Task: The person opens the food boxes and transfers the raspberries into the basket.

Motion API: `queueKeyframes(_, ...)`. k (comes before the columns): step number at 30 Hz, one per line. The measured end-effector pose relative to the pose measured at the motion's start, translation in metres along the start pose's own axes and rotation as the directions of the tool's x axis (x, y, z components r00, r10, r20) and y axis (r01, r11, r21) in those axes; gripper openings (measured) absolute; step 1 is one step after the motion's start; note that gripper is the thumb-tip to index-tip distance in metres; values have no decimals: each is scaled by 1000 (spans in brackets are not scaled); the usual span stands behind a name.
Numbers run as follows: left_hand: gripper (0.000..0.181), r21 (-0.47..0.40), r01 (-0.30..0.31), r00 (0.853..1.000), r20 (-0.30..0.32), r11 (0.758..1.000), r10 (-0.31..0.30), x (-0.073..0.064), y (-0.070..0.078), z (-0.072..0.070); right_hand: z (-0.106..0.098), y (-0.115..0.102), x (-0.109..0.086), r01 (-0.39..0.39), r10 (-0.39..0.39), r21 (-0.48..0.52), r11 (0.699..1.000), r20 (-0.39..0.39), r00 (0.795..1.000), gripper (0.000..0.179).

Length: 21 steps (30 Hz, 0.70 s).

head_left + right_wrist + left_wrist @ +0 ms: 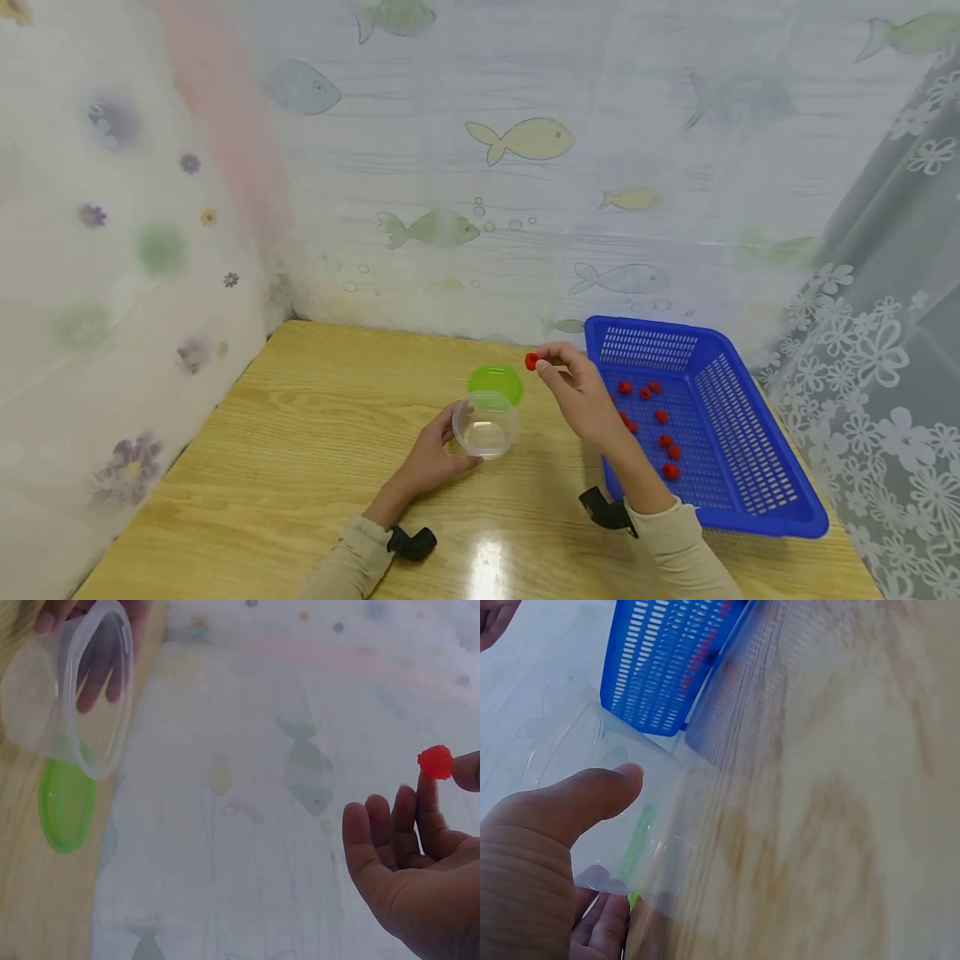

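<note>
My left hand (431,460) holds a clear plastic tub (507,437) by its side, thumb on the near side and fingers around the far side, as the left wrist view shows. No contents can be seen through the tub's wall. Just behind it, a round green lid (498,381) lies on the table. A red raspberry (532,361) is pinched between the thumb and index finger of my right hand (588,407), raised to the right of the lid. In the right wrist view the other fingers of that hand are loosely bent, apart from the raspberry (435,762).
A blue perforated basket (738,417) stands on the right of the wooden table (315,417), with several raspberries (671,471) spread over its floor. A fish-patterned curtain (420,275) hangs behind the table. Each wrist carries a black mount.
</note>
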State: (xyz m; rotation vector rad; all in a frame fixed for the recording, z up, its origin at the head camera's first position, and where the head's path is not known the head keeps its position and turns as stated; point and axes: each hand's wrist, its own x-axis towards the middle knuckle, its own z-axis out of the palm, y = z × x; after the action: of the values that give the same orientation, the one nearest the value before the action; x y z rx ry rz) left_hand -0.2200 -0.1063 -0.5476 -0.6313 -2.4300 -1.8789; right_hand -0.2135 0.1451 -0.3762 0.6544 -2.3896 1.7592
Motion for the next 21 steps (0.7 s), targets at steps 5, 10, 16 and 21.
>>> queueKeyframes(5, 92, -14, -7, 1000, 19, 1000, 7, -1, -1, -1, -16, -1, -2, -43, 43, -21, 999, -5, 999, 23)
queueKeyframes(10, 92, 9, -10, 1000, 11, 1000, 10, -1, 0, -2, -31, -4, -6, -35, 35, 2, 999, 0, 999, 25)
queueKeyframes(16, 89, 4, -32, 999, 10, 999, 32, -1, 1, -2, -49, -11, -18, -32, 31, 57, 998, 16, 999, 29)
queueKeyframes(21, 90, -3, -35, 999, 4, 999, 35, 0, 2, -1, -65, -18, -29, 2, -1, 21, 1000, -13, 1000, 28)
